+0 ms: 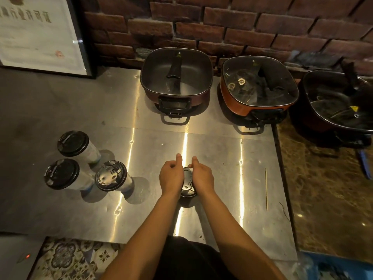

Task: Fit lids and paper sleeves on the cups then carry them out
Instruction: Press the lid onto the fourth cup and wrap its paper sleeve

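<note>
Between the left hand (171, 177) and right hand (202, 176), both pressed closed around it, stands the lidded cup (187, 183).

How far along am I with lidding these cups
Three lidded cups stand at the left of the steel counter. Your left hand and right hand are pressing a lid onto the fourth cup. I can't see any paper sleeves, and nothing has been carried out yet.

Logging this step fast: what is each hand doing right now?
Left hand: closed around the left side of the lidded cup.
Right hand: closed around the same cup's right side, thumb up.
</note>
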The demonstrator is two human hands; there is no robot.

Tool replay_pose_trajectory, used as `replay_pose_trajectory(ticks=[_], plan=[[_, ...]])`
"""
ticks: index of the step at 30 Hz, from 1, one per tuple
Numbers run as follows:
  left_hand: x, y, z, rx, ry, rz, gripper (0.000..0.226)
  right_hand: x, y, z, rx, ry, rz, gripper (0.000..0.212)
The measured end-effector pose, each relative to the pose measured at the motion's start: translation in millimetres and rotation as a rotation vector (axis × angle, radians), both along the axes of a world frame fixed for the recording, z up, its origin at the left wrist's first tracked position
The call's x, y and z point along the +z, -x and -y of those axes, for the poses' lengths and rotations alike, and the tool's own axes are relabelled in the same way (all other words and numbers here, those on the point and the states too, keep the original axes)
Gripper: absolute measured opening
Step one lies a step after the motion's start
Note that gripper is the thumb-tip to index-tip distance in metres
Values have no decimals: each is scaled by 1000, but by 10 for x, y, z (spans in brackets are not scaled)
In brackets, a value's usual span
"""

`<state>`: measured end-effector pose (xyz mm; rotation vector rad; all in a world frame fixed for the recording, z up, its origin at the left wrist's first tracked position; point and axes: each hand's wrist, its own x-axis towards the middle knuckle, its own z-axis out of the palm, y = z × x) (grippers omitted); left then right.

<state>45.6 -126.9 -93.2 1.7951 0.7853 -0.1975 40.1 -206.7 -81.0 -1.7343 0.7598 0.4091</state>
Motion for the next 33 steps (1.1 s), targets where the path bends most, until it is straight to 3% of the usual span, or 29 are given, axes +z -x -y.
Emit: replay_pose_trajectory(ticks=[17, 21, 25, 28, 31, 33], plan=[[-9, -36, -18, -41, -182, 36, 34, -43, 13, -29, -54, 26, -35, 47], [13, -195, 8, -231, -402, 258, 46, -369, 160, -38, -235, -91, -77, 75], [101, -373, 43, -635, -539, 531, 40, -616, 388, -15, -350, -243, -138, 103], [113, -441, 16, -787, -638, 666, 51, -723, 464, 2, -339, -214, -120, 104], [161, -418, -53, -602, -648, 709, 51, -409, 425, 54, -308, -128, -77, 85], [192, -323, -92, -374, -539, 588, 50, -176, 313, 112, -251, -30, 11, 65]])
